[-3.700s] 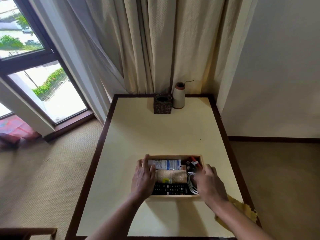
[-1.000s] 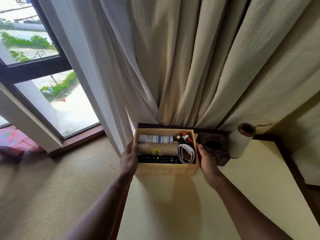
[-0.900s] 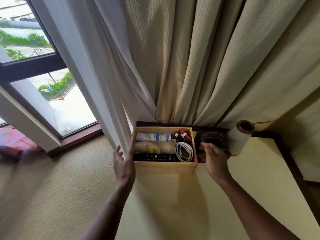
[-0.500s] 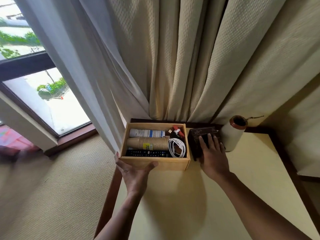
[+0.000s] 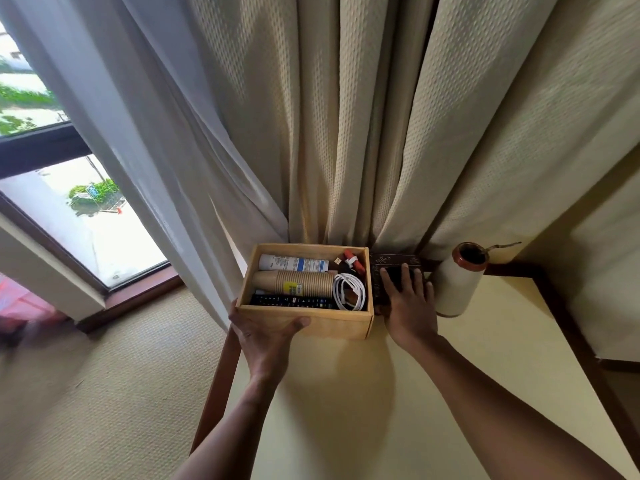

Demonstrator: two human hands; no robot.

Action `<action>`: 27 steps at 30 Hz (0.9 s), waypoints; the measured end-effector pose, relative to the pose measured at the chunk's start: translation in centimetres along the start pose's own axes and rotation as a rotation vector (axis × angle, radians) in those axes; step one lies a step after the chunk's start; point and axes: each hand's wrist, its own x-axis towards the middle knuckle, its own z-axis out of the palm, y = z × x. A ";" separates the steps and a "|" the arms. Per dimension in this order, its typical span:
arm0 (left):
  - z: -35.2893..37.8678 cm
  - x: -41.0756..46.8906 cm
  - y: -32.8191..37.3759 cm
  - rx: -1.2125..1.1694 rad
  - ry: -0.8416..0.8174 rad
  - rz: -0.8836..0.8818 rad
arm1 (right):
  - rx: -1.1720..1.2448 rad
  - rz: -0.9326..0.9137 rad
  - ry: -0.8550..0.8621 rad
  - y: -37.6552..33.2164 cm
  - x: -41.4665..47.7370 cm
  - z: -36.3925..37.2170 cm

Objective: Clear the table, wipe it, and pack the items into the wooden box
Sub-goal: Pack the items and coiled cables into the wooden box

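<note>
The left hand (image 5: 266,336) clasps the box (image 5: 332,325) at its near-left corner, thumb laid along the front wall. The other fingers are hidden round the side, so the grip is probable, not certain. The packed box sits in the counter's (image 5: 485,341) far-left corner, its long axis running left to right against the curtain (image 5: 346,133). Just right of it, the right hand (image 5: 408,306) lies flat and relaxed on a dark holder (image 5: 394,260). Any nudge falls to the left hand.
</note>
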 end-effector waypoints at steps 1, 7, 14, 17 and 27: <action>0.2 0.1 0.1 0.003 0.004 0.002 | -0.003 0.002 -0.004 0.0 0.3 0.0; 0.6 0.6 0.1 0.011 0.013 0.018 | -0.016 0.006 -0.032 0.2 1.7 0.2; -0.4 -0.7 0.2 0.093 -0.070 -0.043 | 0.038 -0.086 0.034 -0.2 0.0 -1.7; 0.1 -5.3 0.5 0.292 -0.034 -0.028 | 0.419 0.025 0.398 0.3 -3.6 -2.3; 7.7 -15.4 -2.6 0.836 -0.551 0.501 | 0.962 0.425 0.295 9.0 -2.3 -0.7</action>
